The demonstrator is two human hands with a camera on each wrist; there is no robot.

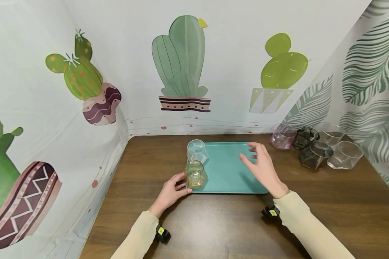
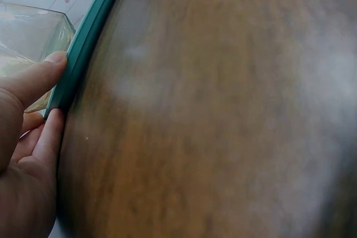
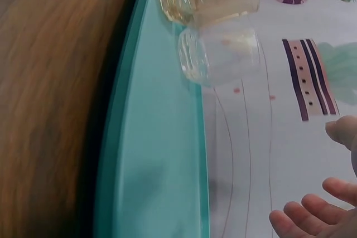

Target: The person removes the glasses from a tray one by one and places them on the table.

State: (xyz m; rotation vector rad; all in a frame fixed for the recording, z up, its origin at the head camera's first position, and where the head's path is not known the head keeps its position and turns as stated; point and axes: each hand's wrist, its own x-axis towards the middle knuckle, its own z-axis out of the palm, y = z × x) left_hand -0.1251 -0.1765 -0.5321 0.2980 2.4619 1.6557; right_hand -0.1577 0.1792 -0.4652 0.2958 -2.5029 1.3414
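A turquoise rectangular tray (image 1: pixel 228 169) lies on the wooden table. An amber-tinted glass (image 1: pixel 196 178) stands at its front left corner, with a clear glass (image 1: pixel 196 148) behind it. My left hand (image 1: pixel 171 190) holds that corner of the tray beside the amber glass. In the left wrist view, the thumb of the left hand (image 2: pixel 22 98) is on the rim and the other fingers are lower down its outer side. My right hand (image 1: pixel 262 167) hovers over the tray's right end, fingers loosely spread and holding nothing; the right wrist view shows its fingers (image 3: pixel 318 215) apart.
Several glasses stand grouped at the back right of the table: a purple one (image 1: pixel 283 136), a black one (image 1: pixel 305 137), a dark grey one (image 1: pixel 316 155) and clear ones, including the frontmost (image 1: pixel 345 155). A cactus-print cloth (image 1: pixel 227 72) hangs behind the table.
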